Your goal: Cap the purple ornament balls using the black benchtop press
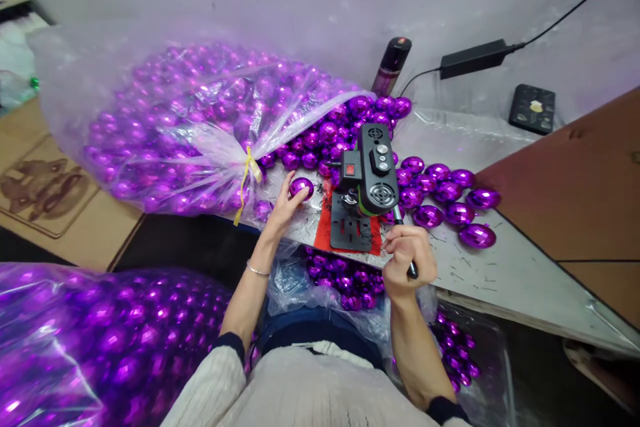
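Observation:
My left hand (286, 203) pinches a shiny purple faceted ball (302, 188) between thumb and fingers, just left of a small black benchtop machine (379, 167). My right hand (411, 255) is wrapped round the machine's black lever handle (413, 270), which slants down toward me. The machine has a red switch, round vents on top and a slotted black base plate (350, 230). A red sheet (324, 227) lies under it, scattered with small dark bits. What sits beneath the machine's head is hidden.
A clear bag (175, 127) of purple balls, tied with yellow ribbon, lies at left; another bag (115, 347) stands below. Loose balls (445, 193) lie right of the machine. Behind are a spray can (391, 67), a power adapter (473, 59) and a black box (533, 109).

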{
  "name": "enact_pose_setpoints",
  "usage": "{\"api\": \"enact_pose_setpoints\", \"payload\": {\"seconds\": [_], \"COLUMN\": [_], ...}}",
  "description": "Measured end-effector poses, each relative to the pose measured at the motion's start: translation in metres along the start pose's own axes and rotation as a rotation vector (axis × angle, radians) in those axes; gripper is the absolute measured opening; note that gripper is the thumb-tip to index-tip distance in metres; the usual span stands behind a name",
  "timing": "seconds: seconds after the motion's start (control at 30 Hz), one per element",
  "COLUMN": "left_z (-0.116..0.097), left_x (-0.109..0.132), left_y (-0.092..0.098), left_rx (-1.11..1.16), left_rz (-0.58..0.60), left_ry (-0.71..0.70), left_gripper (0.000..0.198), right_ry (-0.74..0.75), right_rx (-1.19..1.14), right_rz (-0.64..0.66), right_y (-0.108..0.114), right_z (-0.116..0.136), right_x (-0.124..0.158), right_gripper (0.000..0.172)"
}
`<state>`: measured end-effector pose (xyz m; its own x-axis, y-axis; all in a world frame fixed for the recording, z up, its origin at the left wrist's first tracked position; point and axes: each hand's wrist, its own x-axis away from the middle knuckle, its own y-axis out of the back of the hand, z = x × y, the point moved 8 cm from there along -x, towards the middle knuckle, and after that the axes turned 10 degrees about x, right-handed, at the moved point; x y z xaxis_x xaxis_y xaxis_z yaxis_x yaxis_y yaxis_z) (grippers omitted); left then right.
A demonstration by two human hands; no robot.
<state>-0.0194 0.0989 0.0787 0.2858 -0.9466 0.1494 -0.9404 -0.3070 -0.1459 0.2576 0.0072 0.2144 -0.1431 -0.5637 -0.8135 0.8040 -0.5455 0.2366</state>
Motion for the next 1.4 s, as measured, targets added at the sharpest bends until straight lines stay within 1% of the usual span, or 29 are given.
{"api": "enact_pose_setpoints", "payload": {"seconds": [0.03, 0.1, 0.13, 0.2, 0.27, 0.37, 0.47, 0.53, 0.63, 0.73, 0.97, 1.07, 1.17, 1.3, 1.4], "left_z": [0.008, 0.024, 0.030, 0.038, 0.042, 0.040, 0.028, 0.021, 0.017, 0.023, 0.041, 0.044, 0.045, 0.044, 0.044], "left_x": [0.010, 0.028, 0.036, 0.046, 0.052, 0.057, 0.061, 0.063, 0.064, 0.062, 0.063, 0.063, 0.063, 0.063, 0.063], "left_y": [-0.007, -0.023, -0.030, -0.045, -0.058, -0.074, -0.085, -0.091, -0.096, -0.100, -0.105, -0.104, -0.104, -0.104, -0.104], "left_rx": [0.086, 0.169, 0.173, 0.139, 0.053, -0.169, -0.404, -0.522, -0.647, -0.696, -0.593, -0.590, -0.605, -0.610, -0.615], "left_rz": [0.040, 0.094, 0.112, 0.143, 0.170, 0.201, 0.240, 0.259, 0.256, 0.241, 0.229, 0.219, 0.222, 0.231, 0.244], "left_ry": [0.052, 0.129, 0.141, 0.117, 0.064, -0.039, -0.214, -0.341, -0.464, -0.498, -0.575, -0.576, -0.559, -0.531, -0.508], "left_gripper": [0.069, 0.067, 0.065, 0.063, 0.063, 0.063, 0.063, 0.062, 0.061, 0.062, 0.067, 0.067, 0.069, 0.066, 0.066], "right_ry": [-0.001, -0.001, -0.002, -0.008, -0.013, -0.001, 0.015, 0.024, 0.038, 0.044, 0.061, 0.068, 0.063, 0.099, 0.107], "right_rx": [0.000, 0.000, 0.002, 0.013, 0.022, 0.023, 0.028, 0.035, 0.041, 0.038, 0.042, 0.054, 0.066, 0.025, 0.009], "right_rz": [-0.004, -0.017, -0.024, -0.030, -0.027, -0.026, -0.019, -0.005, 0.021, 0.043, 0.064, 0.066, 0.058, 0.008, -0.046], "right_y": [0.000, 0.000, 0.001, 0.001, 0.001, 0.001, 0.001, 0.001, 0.001, 0.001, 0.001, 0.001, -0.001, -0.005, -0.006], "right_z": [0.001, 0.005, 0.007, 0.011, 0.013, 0.015, 0.014, 0.012, 0.011, 0.011, 0.010, 0.007, 0.000, -0.011, -0.017], "right_x": [-0.003, -0.010, -0.014, -0.022, -0.028, -0.030, -0.027, -0.024, -0.020, -0.018, -0.013, -0.006, 0.007, 0.025, 0.033], "right_gripper": [0.030, 0.031, 0.032, 0.033, 0.033, 0.032, 0.031, 0.030, 0.029, 0.027, 0.025, 0.025, 0.025, 0.026, 0.027]}}
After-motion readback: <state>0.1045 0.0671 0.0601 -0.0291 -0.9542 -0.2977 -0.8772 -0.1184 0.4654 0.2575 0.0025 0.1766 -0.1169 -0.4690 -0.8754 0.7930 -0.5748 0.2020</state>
